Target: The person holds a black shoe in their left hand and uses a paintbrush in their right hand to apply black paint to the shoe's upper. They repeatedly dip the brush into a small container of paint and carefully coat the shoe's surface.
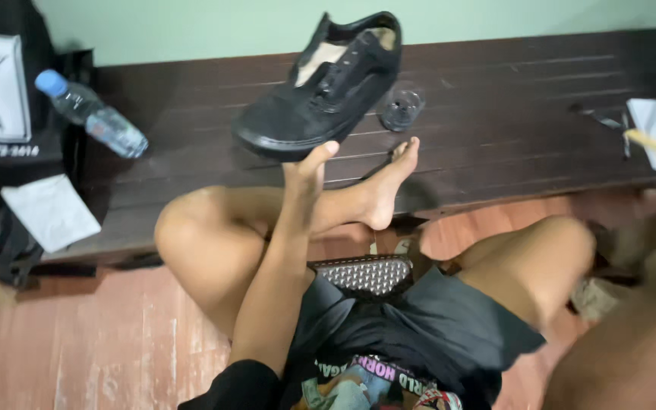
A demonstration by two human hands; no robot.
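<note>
Dark bench [495, 99]: one shoe [320, 87], left hand [305, 171] holding.

Shoe [320, 91] above left grip [305, 171] — black, tan lining. Worktop [510, 129] — dark brown slats. Bottle [93, 114] far left of grip: clear, blue cap. Cloth [51, 212] white. Floor [77, 342] reddish wood. Shorts [434, 326] black; studded piece [366, 273] silver-dotted. Wall [191, 26] pale green.
</note>
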